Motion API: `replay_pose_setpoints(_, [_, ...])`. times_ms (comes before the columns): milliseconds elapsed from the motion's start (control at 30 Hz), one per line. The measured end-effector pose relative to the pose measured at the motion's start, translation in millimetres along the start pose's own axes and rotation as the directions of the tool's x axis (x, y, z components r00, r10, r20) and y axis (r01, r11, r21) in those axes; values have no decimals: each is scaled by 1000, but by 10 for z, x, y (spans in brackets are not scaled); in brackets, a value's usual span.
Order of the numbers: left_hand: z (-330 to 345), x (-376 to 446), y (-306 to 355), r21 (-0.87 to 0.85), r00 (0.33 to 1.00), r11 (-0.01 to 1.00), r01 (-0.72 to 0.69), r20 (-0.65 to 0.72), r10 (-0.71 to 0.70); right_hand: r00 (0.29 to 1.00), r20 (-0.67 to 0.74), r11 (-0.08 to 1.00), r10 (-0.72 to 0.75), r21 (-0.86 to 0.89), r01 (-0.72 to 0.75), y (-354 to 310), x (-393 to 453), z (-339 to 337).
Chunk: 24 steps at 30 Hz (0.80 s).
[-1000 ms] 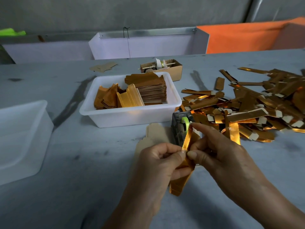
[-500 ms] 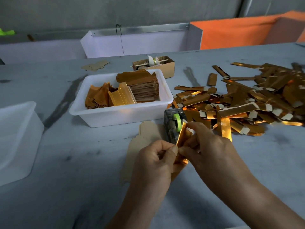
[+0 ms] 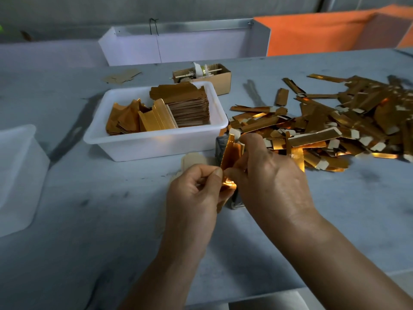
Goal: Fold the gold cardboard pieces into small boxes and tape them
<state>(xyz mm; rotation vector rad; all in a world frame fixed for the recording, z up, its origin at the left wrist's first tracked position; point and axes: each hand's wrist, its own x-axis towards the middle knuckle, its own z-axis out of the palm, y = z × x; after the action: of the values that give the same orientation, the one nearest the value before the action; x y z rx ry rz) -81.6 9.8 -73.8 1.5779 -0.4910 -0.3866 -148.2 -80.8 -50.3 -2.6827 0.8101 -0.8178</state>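
Raised higher, shiny creased gold cardboard piece (image 3: pixel 231 153) stands upright.

My grey, smudged worktop (image 3: pixel 67 220) meets a dim grey wall (image 3: pixel 201 7); a bright orange panel (image 3: pixel 312 34) stands far right.

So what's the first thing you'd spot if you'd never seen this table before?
Probably the big heap of shiny gold cardboard strips spread over the right side of the grey table. Next, right in the middle, the left hand and right hand pinching one folded gold cardboard piece between them. Behind them sits a white plastic tub holding stacked gold and brown card.
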Motion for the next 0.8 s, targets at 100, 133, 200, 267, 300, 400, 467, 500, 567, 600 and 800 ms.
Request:
replay_pose_setpoints(100, [-10,-6,16,-43,1000,999,17,13,-16,999,0,993,36,-109,-35,31,-9,-16])
replay_pose_setpoints(133, [-24,0,30,-60,999,998,21,27,-20,998,10,987,68,-149,-66,58,1,-36])
replay_pose_setpoints(200, [-41,27,65,-97,997,994,41,70,-35,990,72,990,118,-83,-112,138,11,-67])
replay_pose_setpoints(267, [-32,70,88,-104,993,992,70,105,-59,963,190,946,190,228,-231,216,11,-78])
replay_pose_setpoints(300, [-13,91,91,-92,991,993,77,114,-67,937,260,862,234,389,-323,236,14,-76])
replay_pose_setpoints(400, [34,114,68,-84,986,992,98,141,-86,897,342,639,281,631,-440,284,-11,13])
replay_pose_setpoints(467, [19,118,42,-108,975,981,158,174,-138,890,370,582,267,674,-455,289,-22,44])
replay_pose_setpoints(500, [-4,124,37,-136,964,969,206,199,-177,883,396,551,254,691,-468,298,-27,49])
replay_pose_setpoints(567, [-56,153,42,-204,926,922,329,261,-272,866,450,489,217,717,-496,320,-34,45])
replay_pose_setpoints(600, [-80,170,45,-232,905,894,383,287,-313,856,479,459,194,727,-511,321,-34,37])
replay_pose_setpoints(800, [-117,203,45,-255,864,842,475,316,-391,831,532,412,165,728,-548,306,-35,80])
